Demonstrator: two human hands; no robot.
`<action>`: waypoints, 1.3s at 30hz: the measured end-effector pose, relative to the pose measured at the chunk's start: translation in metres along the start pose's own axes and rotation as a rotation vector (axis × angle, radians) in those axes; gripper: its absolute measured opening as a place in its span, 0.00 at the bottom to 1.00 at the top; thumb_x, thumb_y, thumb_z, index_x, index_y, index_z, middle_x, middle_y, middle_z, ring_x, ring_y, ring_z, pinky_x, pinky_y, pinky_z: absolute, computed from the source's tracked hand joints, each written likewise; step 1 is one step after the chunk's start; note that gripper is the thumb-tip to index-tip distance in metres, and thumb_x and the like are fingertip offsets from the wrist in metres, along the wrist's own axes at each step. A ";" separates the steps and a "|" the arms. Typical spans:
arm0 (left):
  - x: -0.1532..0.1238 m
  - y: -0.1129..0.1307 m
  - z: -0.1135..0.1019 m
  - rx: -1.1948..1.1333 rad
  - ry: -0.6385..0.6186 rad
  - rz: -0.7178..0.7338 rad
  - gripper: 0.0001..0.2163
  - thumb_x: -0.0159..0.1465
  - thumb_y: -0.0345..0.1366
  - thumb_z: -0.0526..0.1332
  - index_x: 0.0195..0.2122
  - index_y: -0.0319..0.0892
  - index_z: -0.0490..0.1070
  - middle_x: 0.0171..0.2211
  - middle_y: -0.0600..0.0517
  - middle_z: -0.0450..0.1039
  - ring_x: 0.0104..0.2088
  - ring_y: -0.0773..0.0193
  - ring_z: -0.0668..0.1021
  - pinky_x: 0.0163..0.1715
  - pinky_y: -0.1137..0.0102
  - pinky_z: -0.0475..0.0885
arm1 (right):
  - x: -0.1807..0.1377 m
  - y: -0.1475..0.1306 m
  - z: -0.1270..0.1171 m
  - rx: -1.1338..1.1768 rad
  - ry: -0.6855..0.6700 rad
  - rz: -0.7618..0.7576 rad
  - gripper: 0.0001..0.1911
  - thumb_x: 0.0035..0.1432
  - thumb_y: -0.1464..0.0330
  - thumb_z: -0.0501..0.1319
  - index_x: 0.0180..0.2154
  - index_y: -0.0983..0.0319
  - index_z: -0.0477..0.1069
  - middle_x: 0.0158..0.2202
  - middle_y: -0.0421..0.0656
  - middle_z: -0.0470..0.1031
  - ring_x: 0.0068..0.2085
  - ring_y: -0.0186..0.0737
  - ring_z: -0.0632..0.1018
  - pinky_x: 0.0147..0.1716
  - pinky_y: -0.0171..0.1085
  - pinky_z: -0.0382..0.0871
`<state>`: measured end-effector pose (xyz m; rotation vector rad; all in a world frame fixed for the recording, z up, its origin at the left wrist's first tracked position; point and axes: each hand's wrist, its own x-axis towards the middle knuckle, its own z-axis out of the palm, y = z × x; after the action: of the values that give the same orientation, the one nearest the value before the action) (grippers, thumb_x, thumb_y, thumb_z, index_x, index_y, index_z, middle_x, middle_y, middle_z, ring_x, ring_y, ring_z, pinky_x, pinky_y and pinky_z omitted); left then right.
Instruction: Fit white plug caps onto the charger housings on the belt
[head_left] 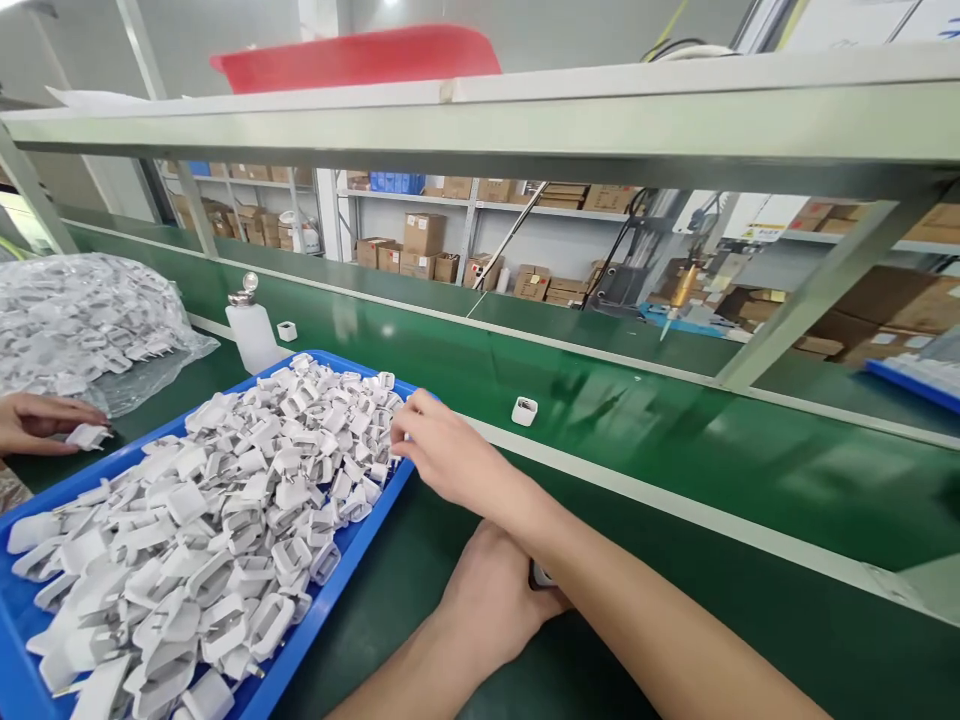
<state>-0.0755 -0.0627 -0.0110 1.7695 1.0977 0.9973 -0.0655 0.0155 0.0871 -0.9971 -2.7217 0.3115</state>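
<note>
My right hand reaches across my left arm to the right rim of the blue tray. Its fingers are bent together beside the heaped white plug housings; whether a piece is between them is hidden. Below it, my left hand is closed low over the bench, partly covered by my right forearm. A small dark-edged, pale thing shows at its fingers, too covered to name. One white plug housing sits on the green conveyor belt, beyond my hands.
At left, another person's hand holds a white plug piece near a clear bag of white parts. A white pump bottle stands behind the tray, near another small housing. A pale shelf beam crosses overhead.
</note>
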 end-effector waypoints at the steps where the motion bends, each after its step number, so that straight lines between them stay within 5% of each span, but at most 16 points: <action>1: 0.000 0.003 -0.002 -0.009 0.018 -0.011 0.20 0.57 0.36 0.72 0.51 0.45 0.75 0.53 0.44 0.74 0.54 0.45 0.75 0.53 0.54 0.74 | -0.004 0.002 -0.004 0.004 0.014 0.004 0.04 0.73 0.71 0.57 0.42 0.62 0.70 0.48 0.43 0.69 0.44 0.35 0.73 0.44 0.33 0.66; 10: 0.004 -0.003 0.005 0.120 -0.004 -0.079 0.13 0.61 0.31 0.62 0.47 0.46 0.71 0.47 0.44 0.76 0.49 0.45 0.77 0.52 0.52 0.73 | 0.017 0.001 0.030 -0.088 -0.118 0.036 0.10 0.62 0.64 0.66 0.32 0.65 0.76 0.40 0.52 0.74 0.49 0.55 0.74 0.48 0.46 0.68; 18: 0.001 0.008 -0.001 0.038 0.001 -0.050 0.15 0.59 0.32 0.66 0.48 0.45 0.73 0.46 0.49 0.78 0.48 0.50 0.79 0.49 0.59 0.75 | 0.021 -0.007 0.013 -0.038 -0.013 0.012 0.03 0.55 0.73 0.63 0.34 0.62 0.72 0.41 0.47 0.74 0.43 0.48 0.75 0.36 0.38 0.66; 25: 0.002 0.015 -0.002 0.101 -0.011 -0.123 0.21 0.56 0.35 0.74 0.52 0.48 0.75 0.55 0.49 0.74 0.57 0.47 0.73 0.56 0.55 0.70 | -0.082 0.047 -0.024 0.252 0.115 0.149 0.05 0.58 0.75 0.59 0.34 0.59 0.65 0.30 0.36 0.72 0.31 0.36 0.73 0.30 0.34 0.64; 28: 0.001 0.014 0.000 0.231 -0.034 -0.129 0.14 0.57 0.36 0.74 0.43 0.45 0.74 0.46 0.50 0.73 0.49 0.50 0.74 0.49 0.56 0.71 | -0.149 0.085 -0.026 0.389 0.018 0.301 0.02 0.64 0.70 0.58 0.35 0.60 0.67 0.31 0.37 0.73 0.31 0.36 0.74 0.30 0.34 0.67; 32: -0.002 0.016 0.002 0.285 -0.087 -0.161 0.10 0.60 0.35 0.71 0.34 0.44 0.69 0.38 0.53 0.70 0.42 0.55 0.72 0.42 0.61 0.68 | -0.210 0.112 -0.019 0.226 -0.051 0.362 0.03 0.66 0.70 0.57 0.38 0.60 0.69 0.35 0.40 0.73 0.33 0.37 0.73 0.32 0.36 0.70; 36: -0.004 0.017 0.004 0.294 -0.103 -0.170 0.08 0.63 0.35 0.69 0.38 0.46 0.69 0.39 0.54 0.70 0.42 0.56 0.71 0.41 0.63 0.67 | -0.220 0.117 -0.005 -0.038 0.001 0.132 0.19 0.66 0.74 0.57 0.57 0.59 0.67 0.49 0.48 0.71 0.44 0.43 0.74 0.40 0.40 0.73; 39: -0.006 0.014 0.005 0.311 -0.136 -0.146 0.08 0.65 0.36 0.67 0.41 0.48 0.69 0.39 0.55 0.69 0.41 0.57 0.71 0.40 0.64 0.66 | -0.215 0.119 -0.001 -0.289 0.070 -0.165 0.14 0.71 0.73 0.54 0.53 0.60 0.72 0.51 0.50 0.72 0.48 0.47 0.72 0.43 0.44 0.71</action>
<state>-0.0684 -0.0738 -0.0011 1.9365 1.3288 0.6337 0.1666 -0.0368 0.0256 -0.8216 -2.8131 -0.1465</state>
